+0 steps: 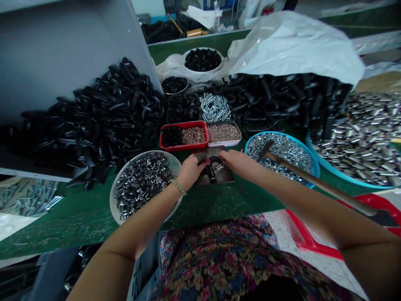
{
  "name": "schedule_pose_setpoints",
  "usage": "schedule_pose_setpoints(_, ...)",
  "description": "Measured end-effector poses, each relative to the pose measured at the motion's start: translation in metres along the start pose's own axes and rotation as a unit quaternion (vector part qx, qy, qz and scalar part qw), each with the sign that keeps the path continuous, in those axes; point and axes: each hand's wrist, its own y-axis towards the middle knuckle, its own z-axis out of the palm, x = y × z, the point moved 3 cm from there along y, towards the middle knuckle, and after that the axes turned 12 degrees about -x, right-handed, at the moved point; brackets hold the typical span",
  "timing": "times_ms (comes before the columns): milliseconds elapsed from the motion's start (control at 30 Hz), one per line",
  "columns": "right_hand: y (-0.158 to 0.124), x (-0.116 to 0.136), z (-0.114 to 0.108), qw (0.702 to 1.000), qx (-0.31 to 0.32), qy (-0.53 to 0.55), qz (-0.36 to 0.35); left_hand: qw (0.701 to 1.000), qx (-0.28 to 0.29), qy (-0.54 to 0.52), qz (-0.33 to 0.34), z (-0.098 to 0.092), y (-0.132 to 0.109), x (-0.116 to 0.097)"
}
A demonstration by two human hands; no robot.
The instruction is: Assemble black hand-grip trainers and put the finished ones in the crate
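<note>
On a flat metal plate [226, 178] at the middle of the bench lies a curved black plastic part [212, 175], with a small shiny spring-like piece [219, 167] beside its stem. My left hand [189, 169], with a beaded bracelet at the wrist, has its fingers closed on the left side of the black part. My right hand [237, 162] pinches at the part's upper right end; its fingertips are partly hidden. Just beyond the plate are a red tray [183, 148] of black pieces and copper-coloured rivets and a white tray [224, 143] of small rivets.
A white bowl [114, 209] of metal rings stands left. At right, a hammer [291, 167] lies across a blue basin [317, 167] of small metal pieces. Black plastic parts [125, 108] are heaped left and behind. Silver bolts [215, 107] fill a tray; a larger basin [347, 179] holds metal tubes.
</note>
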Motion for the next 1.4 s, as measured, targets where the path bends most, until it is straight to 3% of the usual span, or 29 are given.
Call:
schedule_pose_setpoints(167, -0.005, 0.016, 0.007, 0.988, -0.021, -0.077, -0.134, 0.998, -0.020, 0.051, 0.017, 0.005, -0.002, 0.002)
schedule_pose_setpoints(300, -0.016, 0.010, 0.006, 0.987, -0.053, -0.045, -0.144, 0.995, -0.026, 0.093, 0.039, 0.008, -0.001, 0.001)
schedule_pose_setpoints(400, -0.036, -0.023, -0.009, 0.989, -0.124, -0.051, -0.058, 0.989, -0.026, 0.132, 0.056, 0.008, -0.001, 0.000)
schedule_pose_setpoints(467, -0.056, -0.057, -0.021, 0.981, -0.147, -0.116, 0.057, 0.986, -0.022, 0.142, 0.081, 0.009, -0.001, -0.002)
schedule_pose_setpoints(567, -0.086, -0.104, -0.028, 0.947, -0.088, -0.224, 0.210, 0.981, -0.019, 0.152, 0.123, 0.010, -0.002, -0.003)
schedule_pose_setpoints(667, -0.101, -0.121, -0.024, 0.938, -0.013, -0.265, 0.224, 0.968, -0.013, 0.182, 0.172, 0.012, -0.003, -0.003)
schedule_pose_setpoints(767, -0.099, -0.104, -0.024, 0.942, -0.011, -0.254, 0.218, 0.953, 0.021, 0.213, 0.216, 0.014, -0.006, -0.003)
schedule_pose_setpoints(867, -0.088, -0.064, -0.032, 0.953, -0.058, -0.161, 0.250, 0.953, 0.034, 0.191, 0.231, 0.007, -0.012, -0.004)
schedule_pose_setpoints(967, -0.072, -0.018, -0.037, 0.978, -0.065, -0.011, 0.198, 0.961, 0.039, 0.159, 0.225, -0.004, -0.020, -0.003)
schedule_pose_setpoints(1033, -0.060, 0.003, -0.037, 0.984, -0.059, 0.034, 0.164, 0.963, 0.058, 0.151, 0.216, -0.009, -0.024, 0.000)
schedule_pose_setpoints(1100, -0.051, 0.012, -0.036, 0.984, -0.056, 0.024, 0.168, 0.964, 0.072, 0.147, 0.209, -0.011, -0.026, 0.002)
schedule_pose_setpoints(1233, -0.035, 0.020, -0.029, 0.989, 0.016, -0.006, 0.146, 0.967, 0.072, 0.131, 0.207, -0.009, -0.024, 0.007)
schedule_pose_setpoints(1400, -0.012, 0.041, -0.025, 0.995, -0.010, 0.019, 0.098, 0.984, 0.036, 0.083, 0.152, -0.008, -0.018, 0.015)
